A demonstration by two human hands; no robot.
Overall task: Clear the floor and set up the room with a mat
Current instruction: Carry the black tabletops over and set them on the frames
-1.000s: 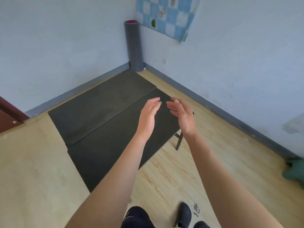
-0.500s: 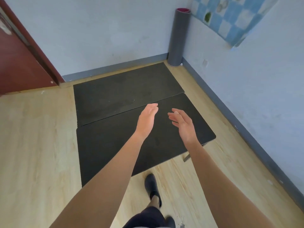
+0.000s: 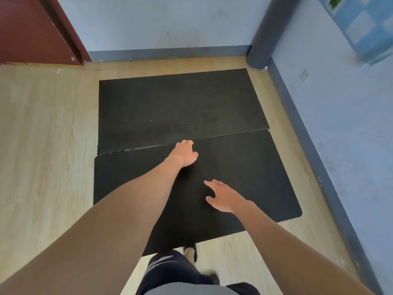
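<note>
- Head view. Curls the fingers of the left hand [image 3: 184, 153] over the far edge of the near black panel [image 3: 244, 177], right at the seam. Looks like a grip, though the fingertips are hidden past the edge.
- Holds the right hand [image 3: 225, 198] over the middle of the near black panel, fingers straight and spread, carrying nothing. Cannot tell whether touching or hovering.
- Shows the far black panel [image 3: 180, 107] just beyond the near black panel, edge to edge. Shows the rolled grey mat [image 3: 262, 35] upright in the corner beyond both, well apart from the hands.
- Probably stiff, flat and broad, that near black panel: awkward rather than heavy, and best taken at two opposite edges. Likely soft and light, the rolled grey mat: best gripped round its middle.
- Cuts off the top of the rolled grey mat. Hides the underside of the near black panel and part of a shoe [image 3: 190, 251] at its near edge.
</note>
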